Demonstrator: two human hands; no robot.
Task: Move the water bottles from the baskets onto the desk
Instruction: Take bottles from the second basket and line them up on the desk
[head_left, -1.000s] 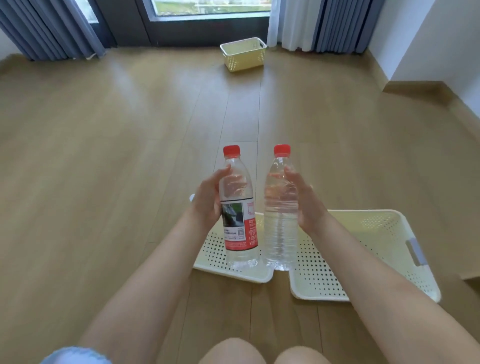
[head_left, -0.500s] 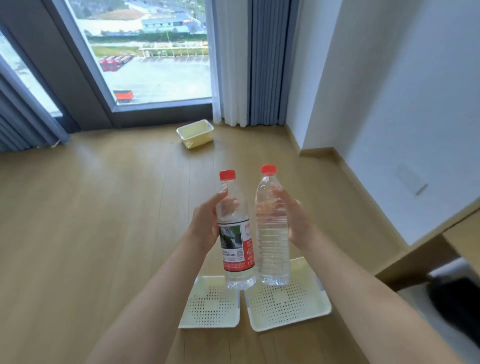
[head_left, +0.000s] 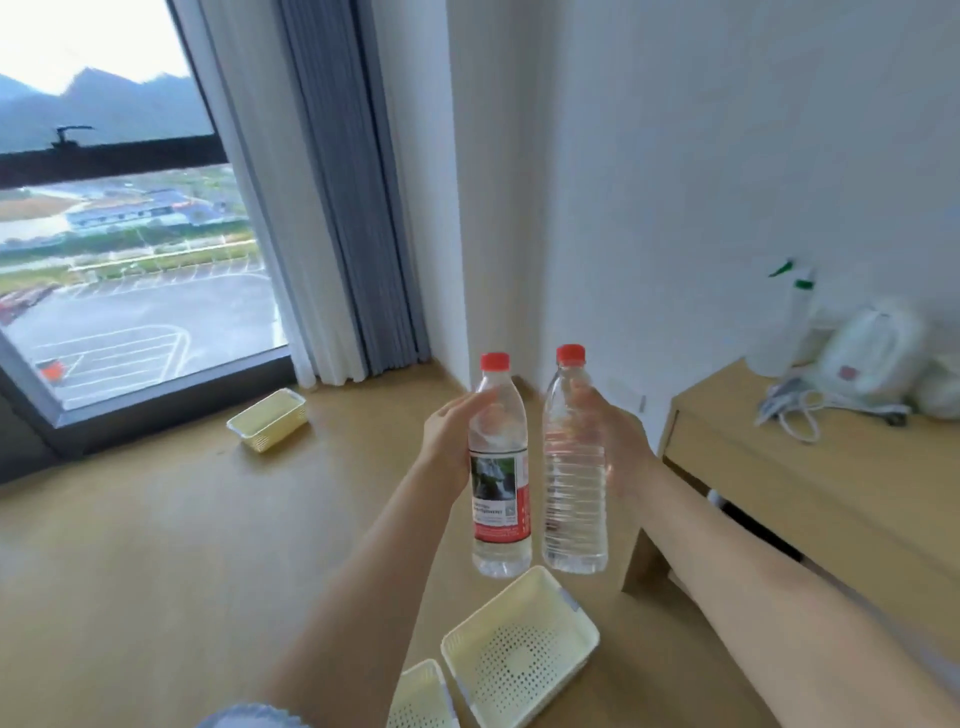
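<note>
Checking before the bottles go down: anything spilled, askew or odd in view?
No spill shows. The labelled bottle in the left hand and the unlabelled bottle in the right hand are upright and capped. One oddity: a loose white cable sprawls on the desk near its front edge.

Bare forearms, light blue sleeve (head_left: 249, 716) edge

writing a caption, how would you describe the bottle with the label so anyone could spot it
In front of the white wall corner, two clear plastic bottles with red caps are held upright side by side. The labelled bottle is in the left hand; unlike the bare bottle in the right hand, it wears a red and white wrapper.
</note>
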